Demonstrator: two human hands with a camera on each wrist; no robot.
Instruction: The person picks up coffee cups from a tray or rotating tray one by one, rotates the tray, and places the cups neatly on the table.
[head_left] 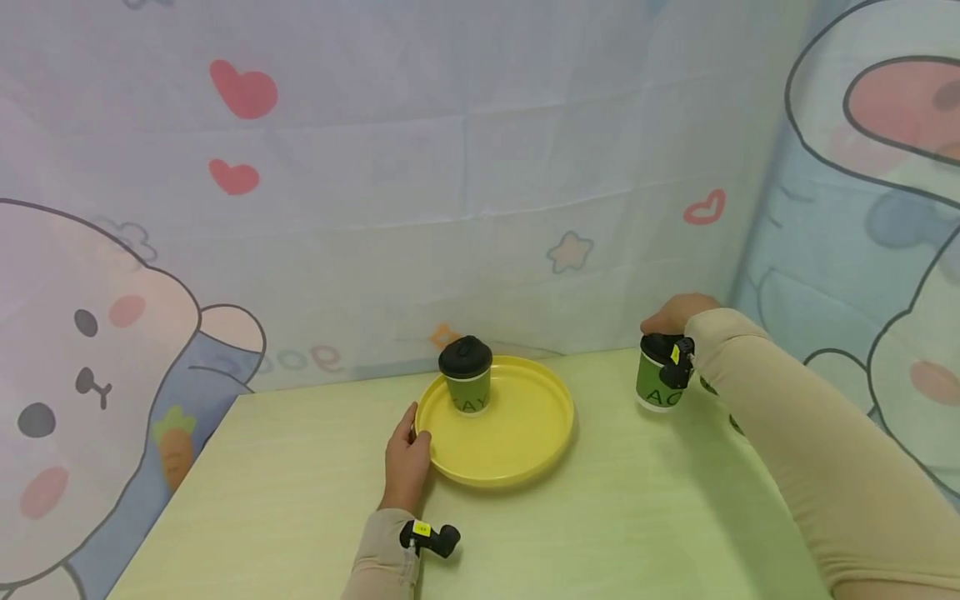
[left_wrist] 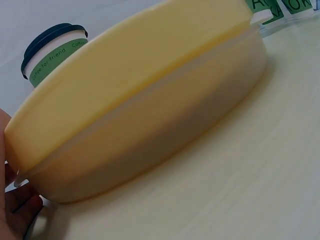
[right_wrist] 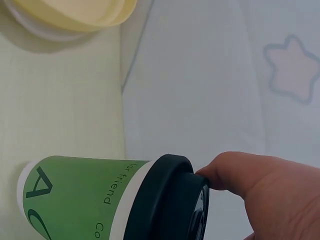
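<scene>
A round yellow tray is on the table, and my left hand holds its left rim between thumb and fingers. On the tray's left side stands a green paper coffee cup with a black lid, upright. Over at the right, my right hand grips another green coffee cup by its black lid. That cup is upright; the head view does not settle whether its base touches the table. In the right wrist view the thumb presses the lid's edge, while the other fingers are mostly hidden.
Parts of more green items show behind my right forearm, mostly covered by it. A printed cloth backdrop rises along the table's back edge, and another cloth side stands at the right. The pale yellow-green table spreads around the tray.
</scene>
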